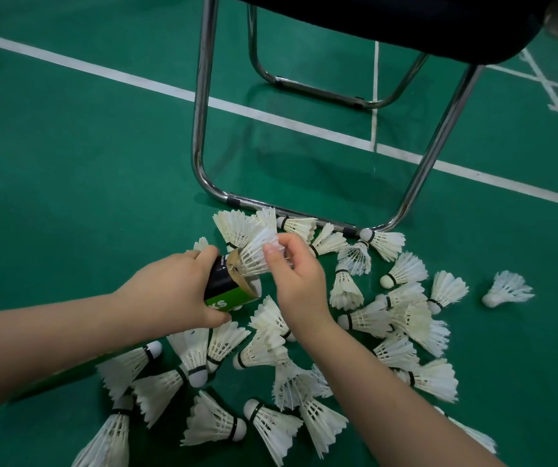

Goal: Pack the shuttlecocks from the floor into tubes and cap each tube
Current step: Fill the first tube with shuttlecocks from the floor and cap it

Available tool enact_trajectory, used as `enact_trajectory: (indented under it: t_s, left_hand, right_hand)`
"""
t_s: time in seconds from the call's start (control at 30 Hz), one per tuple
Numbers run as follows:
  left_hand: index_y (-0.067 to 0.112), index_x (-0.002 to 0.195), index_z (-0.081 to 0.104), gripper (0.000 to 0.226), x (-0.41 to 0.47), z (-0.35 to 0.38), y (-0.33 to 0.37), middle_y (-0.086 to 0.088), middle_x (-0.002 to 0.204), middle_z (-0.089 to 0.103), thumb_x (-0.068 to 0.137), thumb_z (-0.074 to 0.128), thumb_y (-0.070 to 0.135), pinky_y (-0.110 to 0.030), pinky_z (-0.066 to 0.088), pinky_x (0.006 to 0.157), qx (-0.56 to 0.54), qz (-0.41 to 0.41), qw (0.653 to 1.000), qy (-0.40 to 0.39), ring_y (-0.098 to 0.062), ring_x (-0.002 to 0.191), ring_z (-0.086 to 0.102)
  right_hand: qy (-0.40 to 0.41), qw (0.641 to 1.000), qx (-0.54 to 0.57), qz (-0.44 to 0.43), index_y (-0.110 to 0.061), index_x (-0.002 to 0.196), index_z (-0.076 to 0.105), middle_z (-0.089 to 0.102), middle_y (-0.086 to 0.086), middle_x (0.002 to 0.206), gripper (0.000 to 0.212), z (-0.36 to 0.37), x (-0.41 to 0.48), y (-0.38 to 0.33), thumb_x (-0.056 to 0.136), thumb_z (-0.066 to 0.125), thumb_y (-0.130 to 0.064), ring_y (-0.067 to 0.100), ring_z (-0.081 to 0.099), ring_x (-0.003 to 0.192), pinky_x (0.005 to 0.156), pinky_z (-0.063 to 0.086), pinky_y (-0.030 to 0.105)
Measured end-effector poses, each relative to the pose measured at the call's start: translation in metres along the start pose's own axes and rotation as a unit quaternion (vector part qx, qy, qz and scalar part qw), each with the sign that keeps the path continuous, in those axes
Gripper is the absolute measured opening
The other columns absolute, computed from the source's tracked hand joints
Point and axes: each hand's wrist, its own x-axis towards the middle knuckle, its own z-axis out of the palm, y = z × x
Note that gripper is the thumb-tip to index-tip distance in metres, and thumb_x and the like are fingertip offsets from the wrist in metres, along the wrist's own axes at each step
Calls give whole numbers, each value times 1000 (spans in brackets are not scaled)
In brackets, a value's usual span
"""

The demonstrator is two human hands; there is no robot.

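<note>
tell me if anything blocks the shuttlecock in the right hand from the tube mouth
Nothing visible does. The right hand pinches the shuttlecock with its narrow end at the open mouth of the tube, which the left hand grips. How full the tube is cannot be seen.

white shuttlecocks [405, 271], blk/green tube [225, 288], green floor [85, 163]

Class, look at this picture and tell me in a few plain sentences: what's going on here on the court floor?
A person is packing shuttlecocks. Their left hand grips a black-and-green cardboard tube. The right hand pinches a white feather shuttlecock at the tube's open mouth, its feathers sticking out. Many loose shuttlecocks lie on the green court floor by a chrome-legged chair. No cap is visible.
</note>
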Motion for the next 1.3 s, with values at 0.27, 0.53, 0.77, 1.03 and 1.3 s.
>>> enact_trajectory:
  t_s: [0.27, 0.53, 0.77, 1.03, 1.3]
  left_hand:
    - [26, 98, 37, 59, 0, -5, -2, 11, 78, 51, 63, 63, 66, -27, 52, 58, -2, -14, 1000, -1, -5, 65, 53]
    - [27, 98, 33, 52, -2, 1, 14, 12, 80, 47, 69, 55, 65, -25, 47, 59, 52, 76, 996, 1, -8, 71, 51]
    - [26, 106, 33, 50, 10, -1, 11, 9, 86, 44, 71, 57, 53, -25, 44, 66, 74, 69, 995, -12, -12, 79, 48]
    - [26, 95, 35, 56, 42, 1, 0, 8, 83, 48, 65, 62, 64, -32, 51, 67, 28, 8, 1000, 8, -13, 76, 50]
    - [25, 92, 33, 53, 51, 12, 2, 8, 80, 44, 66, 62, 62, -29, 48, 62, 39, 3, 999, 9, -14, 73, 49]
  right_hand:
    - [-320, 937, -84, 111, -29, 87, 64, 65, -8, 91, 9, -29, 15, -28, 85, 57, -36, 7, 60, 87, 79, 46, 20]
    - [-453, 864, -143, 165, -4, 101, 60, 52, 1, 82, 21, -13, 15, -26, 83, 63, -14, 12, 47, 73, 64, 41, 19]
    - [-463, 860, -122, 178, -17, 104, 58, 63, 3, 103, 25, -6, 25, -12, 83, 65, -29, 19, 58, 98, 92, 48, 31]
    - [-109, 981, -80, 138, -17, 92, 64, 65, -3, 88, 24, -22, 60, 14, 96, 45, -32, 13, 60, 85, 71, 47, 23]
    - [-4, 912, -348, 220, -21, 136, 37, 48, 2, 133, 51, -35, 76, 97, 89, 53, -31, 23, 45, 119, 96, 43, 41]
